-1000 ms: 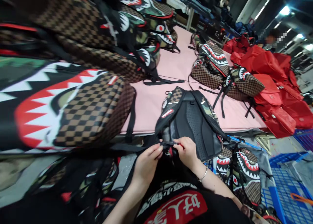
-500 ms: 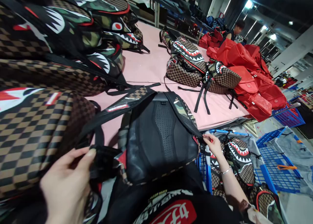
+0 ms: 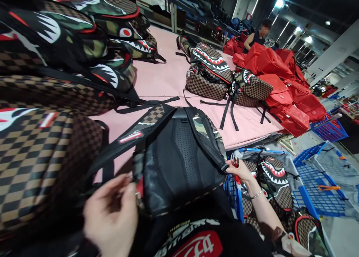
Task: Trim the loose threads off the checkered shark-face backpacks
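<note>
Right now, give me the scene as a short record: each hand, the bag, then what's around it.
left hand: at the backpack's lower left side; grip unclear
right hand: pinching the lower end of the right shoulder strap
backpack: black back panel up, at the pink table's near edge
left: checkered bag
right: blue basket holding shark-print bags
far right: red bags, co-worker behind

Looks like smooth, faintly glossy leatherette on the backpack back panel (image 3: 162,171), perforated down its centre; appears matt on the pink tabletop (image 3: 157,75), plastic on a blue crate (image 3: 325,199), shiny metal on the bracelet (image 3: 256,194).
</note>
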The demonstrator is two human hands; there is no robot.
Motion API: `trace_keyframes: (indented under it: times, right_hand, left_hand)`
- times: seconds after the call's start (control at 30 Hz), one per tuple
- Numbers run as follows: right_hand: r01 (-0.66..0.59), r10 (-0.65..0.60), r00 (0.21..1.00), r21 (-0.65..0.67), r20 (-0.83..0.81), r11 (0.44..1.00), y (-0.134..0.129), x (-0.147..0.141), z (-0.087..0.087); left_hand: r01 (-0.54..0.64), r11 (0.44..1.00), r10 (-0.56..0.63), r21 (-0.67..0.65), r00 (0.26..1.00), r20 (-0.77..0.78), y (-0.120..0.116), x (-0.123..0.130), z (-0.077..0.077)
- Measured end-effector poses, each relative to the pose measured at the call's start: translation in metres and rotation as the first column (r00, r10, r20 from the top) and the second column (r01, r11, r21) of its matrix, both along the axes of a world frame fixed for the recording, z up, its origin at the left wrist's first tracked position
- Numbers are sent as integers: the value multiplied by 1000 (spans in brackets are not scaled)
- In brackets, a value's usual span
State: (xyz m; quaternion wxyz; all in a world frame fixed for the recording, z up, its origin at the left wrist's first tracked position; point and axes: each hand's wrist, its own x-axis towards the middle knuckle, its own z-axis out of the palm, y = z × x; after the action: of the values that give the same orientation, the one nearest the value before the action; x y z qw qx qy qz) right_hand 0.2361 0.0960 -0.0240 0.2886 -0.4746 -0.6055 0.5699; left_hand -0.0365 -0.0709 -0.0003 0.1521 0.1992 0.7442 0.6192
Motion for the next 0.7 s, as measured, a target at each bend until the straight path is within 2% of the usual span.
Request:
trace_keyframes:
  times: [0.07,0.13,0.2,0.27,0.33,0.43,0.57,0.7]
  right_hand:
    - [-11,7,996,-48,-92,999,-10,-19,4]
    - [-15,-4,979,-90,-204,996,-21,-42,13]
    - [-32,8,960,-82,-281,996,-32,-65,25]
    - [-72,58,947,-34,-317,997,-43,-85,39]
    - [-118,115,939,11,-325,993,-53,-101,50]
    - [-152,161,945,52,-286,987,-63,-115,58]
    - [-142,157,974,103,-163,985,-64,-115,50]
    - [-102,110,992,131,-58,986,-59,-96,39]
  left_hand:
    - [212,976,-218,56,966,139,9,17,0]
    - [423,894,-448,147,842,300,18,33,1]
    - [501,824,-567,266,718,405,25,43,7]
    - [484,792,-609,371,667,430,30,47,19]
    - [431,800,-589,418,696,410,31,45,31]
    - [374,842,-513,389,780,359,30,38,41]
    - [416,854,-508,312,797,326,32,36,35]
    - [504,817,-564,281,801,203,47,49,21]
